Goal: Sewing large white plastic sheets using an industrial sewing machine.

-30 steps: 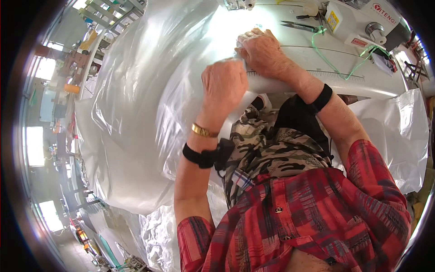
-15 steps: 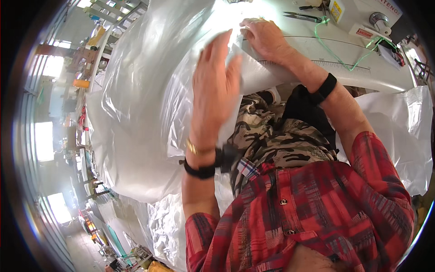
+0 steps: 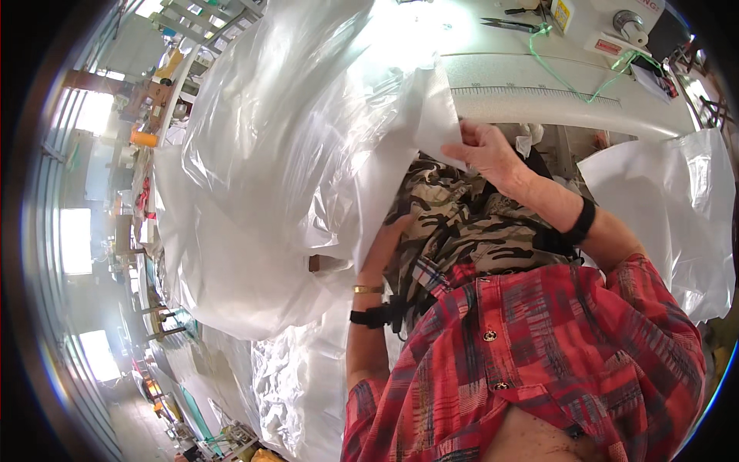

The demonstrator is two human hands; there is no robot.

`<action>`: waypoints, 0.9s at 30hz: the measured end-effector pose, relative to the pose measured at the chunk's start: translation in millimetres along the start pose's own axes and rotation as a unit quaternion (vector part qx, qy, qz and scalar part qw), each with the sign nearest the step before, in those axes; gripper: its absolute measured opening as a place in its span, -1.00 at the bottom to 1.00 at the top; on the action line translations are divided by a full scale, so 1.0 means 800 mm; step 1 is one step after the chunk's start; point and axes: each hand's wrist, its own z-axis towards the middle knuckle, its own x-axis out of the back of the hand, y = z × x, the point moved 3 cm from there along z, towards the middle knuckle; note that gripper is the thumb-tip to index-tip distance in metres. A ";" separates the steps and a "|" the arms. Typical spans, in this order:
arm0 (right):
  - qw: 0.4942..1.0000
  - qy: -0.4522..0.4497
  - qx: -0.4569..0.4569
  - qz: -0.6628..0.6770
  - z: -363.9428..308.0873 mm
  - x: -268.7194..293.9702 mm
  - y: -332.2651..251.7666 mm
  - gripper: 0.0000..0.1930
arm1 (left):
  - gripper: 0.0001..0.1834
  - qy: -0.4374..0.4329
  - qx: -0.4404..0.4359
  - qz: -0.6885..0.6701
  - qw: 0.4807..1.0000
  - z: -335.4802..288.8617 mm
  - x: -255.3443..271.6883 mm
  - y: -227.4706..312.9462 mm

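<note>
A large, translucent white plastic sheet (image 3: pixel 254 200) spreads from the lit sewing area down over the left side of my lap. My right hand (image 3: pixel 493 158) is closed on the sheet's right-hand edge, thumb and fingers pinching it just in front of the table. My left hand (image 3: pixel 391 235) reaches up beneath the hanging sheet beside my camouflage trousers. Its fingers are mostly covered, so I cannot see whether they grip anything.
At the back right stands a white sewing machine (image 3: pixel 596 23) with a round handwheel. Dark scissors (image 3: pixel 508 25) and a loose green thread (image 3: pixel 558 79) lie on the white table (image 3: pixel 493 69), which has a ruler scale along its front. More white plastic sheeting (image 3: pixel 670 215) hangs at right.
My right hand has come off the tabletop toward me and taken the sheet's edge. My left hand has dropped from above the sheet to beneath it.
</note>
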 end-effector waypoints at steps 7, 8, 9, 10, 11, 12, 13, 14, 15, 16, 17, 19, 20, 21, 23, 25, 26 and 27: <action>0.994 -0.052 -0.094 -0.017 0.012 -0.008 0.069 -0.72 | -0.51 0.250 -0.002 -0.251 0.935 0.021 0.167 -0.021; 0.994 -0.049 -0.097 -0.019 0.003 -0.011 0.056 -0.72 | -0.56 0.279 0.016 -0.522 0.806 0.026 0.173 0.015; 0.987 -0.077 -0.102 0.093 -0.013 -0.029 0.024 -0.70 | -0.58 0.302 0.009 -0.449 0.841 0.018 0.191 0.018; 0.968 -0.097 -0.104 0.206 -0.022 -0.038 0.004 -0.68 | -0.60 0.316 0.000 -0.373 0.872 0.019 0.207 0.019; 0.963 -0.155 -0.089 0.202 -0.017 -0.034 0.003 -0.64 | -0.60 0.317 0.000 -0.373 0.872 0.023 0.210 0.018; 0.963 -0.156 -0.090 0.201 -0.013 -0.029 0.015 -0.64 | -0.62 0.341 -0.011 -0.383 0.859 0.027 0.212 0.014; 0.972 -0.160 -0.106 0.136 -0.009 -0.024 0.033 -0.63 | -0.64 0.361 -0.026 -0.393 0.846 0.034 0.213 0.015; 0.976 -0.165 -0.124 0.071 -0.004 -0.024 0.046 -0.62 | -0.64 0.361 -0.028 -0.393 0.845 0.039 0.203 0.010; 0.977 -0.113 -0.164 0.072 -0.002 -0.020 0.060 -0.64 | -0.67 0.376 0.018 -0.474 0.796 0.042 0.180 -0.003; 0.978 -0.113 -0.162 0.072 0.003 -0.017 0.066 -0.64 | -0.70 0.385 0.064 -0.550 0.738 0.046 0.159 -0.023; 0.978 -0.098 -0.180 0.030 0.007 -0.014 0.072 -0.65 | -0.69 0.311 0.081 -0.596 0.736 0.042 0.142 -0.056; 0.976 -0.082 -0.202 -0.014 0.005 -0.011 0.076 -0.65 | -0.66 0.198 0.143 -0.599 0.763 0.024 0.095 -0.088; 0.976 -0.096 -0.192 -0.023 0.003 -0.012 0.075 -0.64 | -0.63 0.162 0.184 -0.557 0.794 0.015 0.062 -0.084; 0.977 -0.103 -0.182 -0.030 0.004 -0.007 0.074 -0.63 | -0.63 0.045 0.184 -0.461 0.867 0.009 0.037 -0.038; 0.979 -0.122 -0.160 -0.045 0.008 -0.005 0.068 -0.62 | -0.62 -0.071 0.181 -0.352 0.915 -0.008 0.027 0.068; 0.979 -0.140 -0.139 -0.059 -0.001 -0.010 0.063 -0.62 | -0.66 -0.055 -0.076 -0.128 0.987 -0.009 0.040 0.166; 0.980 -0.127 -0.142 -0.055 -0.001 -0.013 0.063 -0.62 | -0.68 0.047 -0.179 -0.015 0.983 -0.005 0.053 0.209; 0.982 -0.113 -0.145 -0.052 0.001 -0.012 0.063 -0.61 | -0.68 0.148 -0.279 0.097 0.944 0.006 0.060 0.237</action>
